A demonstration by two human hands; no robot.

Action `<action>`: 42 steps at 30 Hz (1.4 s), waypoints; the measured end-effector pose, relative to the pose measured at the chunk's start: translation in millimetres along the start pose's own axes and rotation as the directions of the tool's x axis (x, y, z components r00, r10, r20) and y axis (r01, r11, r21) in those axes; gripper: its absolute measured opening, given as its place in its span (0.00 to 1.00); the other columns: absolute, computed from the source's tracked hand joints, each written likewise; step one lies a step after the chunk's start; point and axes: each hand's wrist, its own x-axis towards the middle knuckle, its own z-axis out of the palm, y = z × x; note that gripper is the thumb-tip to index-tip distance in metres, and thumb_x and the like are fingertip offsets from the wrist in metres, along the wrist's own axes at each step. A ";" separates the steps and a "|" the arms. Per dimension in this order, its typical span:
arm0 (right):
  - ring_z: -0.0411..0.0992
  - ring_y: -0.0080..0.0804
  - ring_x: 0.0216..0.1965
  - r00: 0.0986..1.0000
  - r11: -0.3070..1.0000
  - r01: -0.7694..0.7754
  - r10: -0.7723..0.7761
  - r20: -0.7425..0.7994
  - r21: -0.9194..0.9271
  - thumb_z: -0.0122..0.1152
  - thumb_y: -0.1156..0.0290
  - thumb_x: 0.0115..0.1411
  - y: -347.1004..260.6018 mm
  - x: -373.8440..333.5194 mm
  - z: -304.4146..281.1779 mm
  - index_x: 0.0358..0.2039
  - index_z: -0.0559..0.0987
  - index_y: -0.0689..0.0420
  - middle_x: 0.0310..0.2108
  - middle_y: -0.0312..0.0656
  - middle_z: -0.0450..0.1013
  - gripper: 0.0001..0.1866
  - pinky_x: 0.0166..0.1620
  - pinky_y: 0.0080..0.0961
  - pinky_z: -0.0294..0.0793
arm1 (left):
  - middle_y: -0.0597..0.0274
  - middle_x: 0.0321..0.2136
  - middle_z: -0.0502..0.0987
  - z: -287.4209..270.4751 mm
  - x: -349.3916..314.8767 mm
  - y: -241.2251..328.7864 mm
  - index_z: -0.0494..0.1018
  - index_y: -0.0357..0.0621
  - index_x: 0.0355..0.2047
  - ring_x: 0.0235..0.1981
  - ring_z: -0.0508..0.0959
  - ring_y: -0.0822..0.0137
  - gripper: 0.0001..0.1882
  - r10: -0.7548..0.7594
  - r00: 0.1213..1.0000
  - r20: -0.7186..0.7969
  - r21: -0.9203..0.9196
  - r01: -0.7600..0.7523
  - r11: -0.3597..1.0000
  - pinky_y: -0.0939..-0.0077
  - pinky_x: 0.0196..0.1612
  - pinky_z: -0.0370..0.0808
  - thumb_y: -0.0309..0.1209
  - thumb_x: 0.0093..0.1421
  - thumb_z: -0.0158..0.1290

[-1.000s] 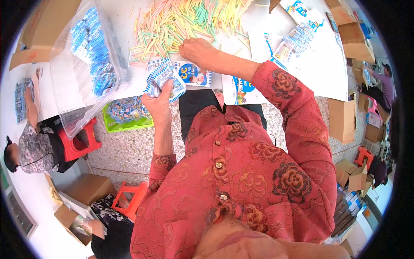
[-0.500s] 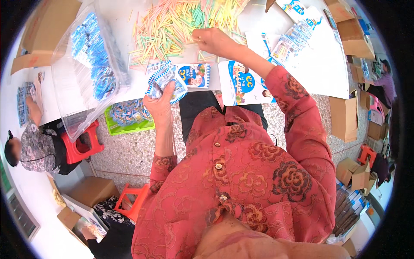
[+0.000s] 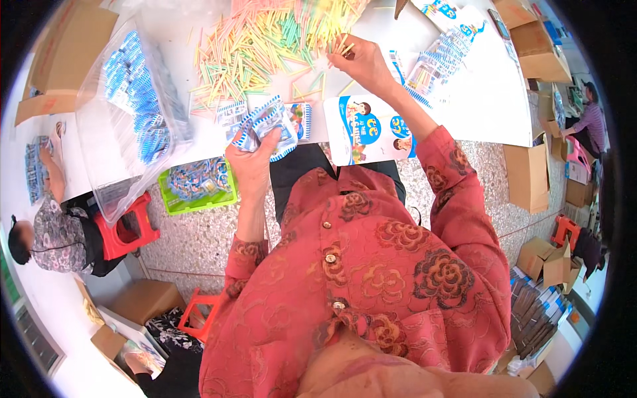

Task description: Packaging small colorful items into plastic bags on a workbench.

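Observation:
Near the table's front edge, my left hand (image 3: 249, 166) is closed on a small blue-and-white striped packet (image 3: 280, 131), thumb on top. Flat printed packets (image 3: 231, 114) lie just behind it. At the right side of a loose heap of thin pastel sticks (image 3: 249, 56), pink, yellow and green, my right hand (image 3: 369, 67) is pinched shut on a few sticks (image 3: 344, 46). Below my right forearm, a larger white printed bag (image 3: 345, 146) with a blue round patch overhangs the table edge.
A clear plastic tub (image 3: 99, 159) holds stacked blue-and-white packets (image 3: 136, 93) at the left. More packets (image 3: 451, 56) lie in a row at the right. Below the table is a green basket (image 3: 199, 205) of packets. Cardboard boxes (image 3: 529, 176) stand at the right; another person (image 3: 56, 229) sits at the left.
My right hand has moved right and slightly away from me, and sticks now show between its fingers. My left hand still holds the packet, shifted slightly to the right.

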 end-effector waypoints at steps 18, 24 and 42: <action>0.65 0.13 0.24 0.954 0.846 -0.092 -0.075 0.289 0.525 0.60 0.73 0.54 -100.8 -9.4 -54.6 0.32 0.76 0.58 0.27 0.31 0.72 0.05 0.26 0.12 0.64 | 0.68 0.28 0.77 34.1 19.0 -16.9 0.75 0.35 0.35 0.29 0.73 0.81 0.12 0.022 0.981 0.191 0.132 -0.048 0.990 0.86 0.33 0.70 0.20 0.48 0.60; 0.66 0.14 0.26 0.945 0.897 0.139 -0.247 0.215 0.420 0.58 0.75 0.55 -98.4 -12.5 -49.7 0.30 0.75 0.60 0.27 0.30 0.70 0.03 0.27 0.13 0.64 | 0.68 0.28 0.77 52.4 21.4 -14.3 0.75 0.35 0.36 0.28 0.72 0.82 0.12 0.013 0.976 0.217 0.040 -0.022 0.999 0.87 0.32 0.70 0.20 0.49 0.59; 0.61 0.16 0.23 0.944 0.981 0.103 -0.149 0.296 0.165 0.53 0.69 0.58 -90.6 -7.6 -47.7 0.30 0.74 0.61 0.23 0.33 0.66 0.08 0.26 0.16 0.60 | 0.69 0.24 0.76 56.1 40.8 -20.5 0.75 0.36 0.30 0.24 0.70 0.83 0.08 0.110 0.962 0.249 0.126 -0.145 0.981 0.88 0.27 0.67 0.20 0.48 0.59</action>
